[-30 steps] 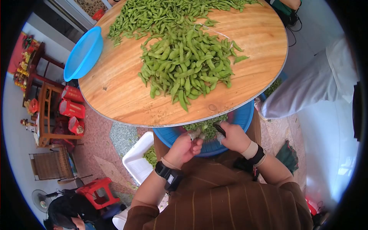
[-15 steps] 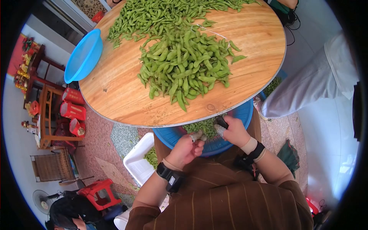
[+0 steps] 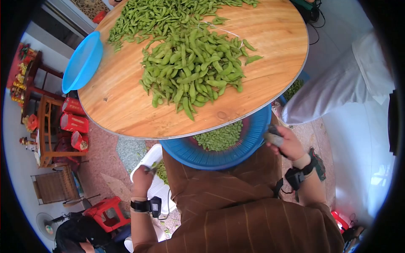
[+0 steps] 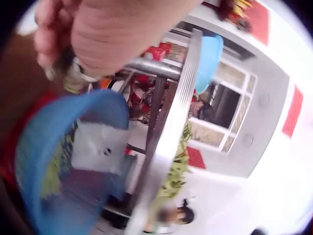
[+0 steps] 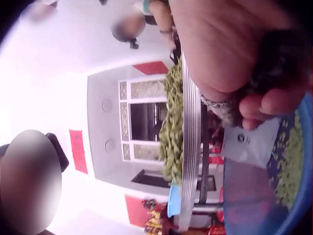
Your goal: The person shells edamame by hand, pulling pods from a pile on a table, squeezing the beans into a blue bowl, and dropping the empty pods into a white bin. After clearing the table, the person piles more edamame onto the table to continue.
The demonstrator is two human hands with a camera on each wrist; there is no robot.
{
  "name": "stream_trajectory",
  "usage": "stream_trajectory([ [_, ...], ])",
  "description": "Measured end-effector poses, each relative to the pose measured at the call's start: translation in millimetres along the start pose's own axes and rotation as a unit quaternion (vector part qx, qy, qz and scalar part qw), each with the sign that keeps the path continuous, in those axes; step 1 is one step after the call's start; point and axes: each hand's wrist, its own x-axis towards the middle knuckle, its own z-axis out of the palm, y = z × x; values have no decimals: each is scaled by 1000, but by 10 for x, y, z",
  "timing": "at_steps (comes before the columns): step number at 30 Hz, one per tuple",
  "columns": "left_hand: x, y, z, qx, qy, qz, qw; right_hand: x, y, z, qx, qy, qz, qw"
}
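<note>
Pinkish stone flooring [image 3: 99, 145] spread around the seated person, whose brown striped clothing [image 3: 219, 211] filled the near side. At the left, the left hand [image 3: 143, 181] hung over a white plastic tray [image 3: 159, 192] holding loose green plant matter [image 3: 162, 173], likely emptied husks. Its fingers were bent and something small and dull showed at their tips, but whether they gripped it could not be told. At the right, clear of the basin, the right hand [image 3: 291, 145] had its fingers curled round a dark object [image 5: 281, 56] too blurred to name.

Between the hands, partly beneath the table edge, sat a ribbed blue plastic basin [image 3: 202, 161]. Pale green loose beans [image 3: 219, 139] lay in a broad layer on its bottom, so a fair amount of shelling looked done.

Beyond it stood the round, light wooden table [image 3: 122, 90] with its metal rim. A thick mound of plump green pods [image 3: 194, 67] was piled at the middle, apparently unopened. Farther off, a wider spread of green pods [image 3: 160, 14] covered the far side, touching the mound. Judging by both heaps, much more was left than finished. An empty-looking light blue bowl [image 3: 82, 63] tilted at the far left edge.
</note>
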Motion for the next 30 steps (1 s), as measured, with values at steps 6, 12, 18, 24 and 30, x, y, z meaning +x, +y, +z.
stream_trajectory([
  [6, 65, 350, 233, -341, 17, -16, 940, -366, 860, -1337, -426, 328, 133, 833],
  [12, 165, 1074, 319, -525, -47, -6, 850, -603, 971, -1392, -464, 425, 55, 776],
  [18, 111, 1163, 416, -561, -29, -6, 828, -496, 707, -870, -579, 417, -50, 699],
  [24, -102, 1020, 591, -556, -18, -7, 831, -286, -1, -280, -469, 355, -245, 771],
  [30, -138, 926, 671, -432, 110, 62, 893, 211, -976, 676, -466, 216, -454, 728],
])
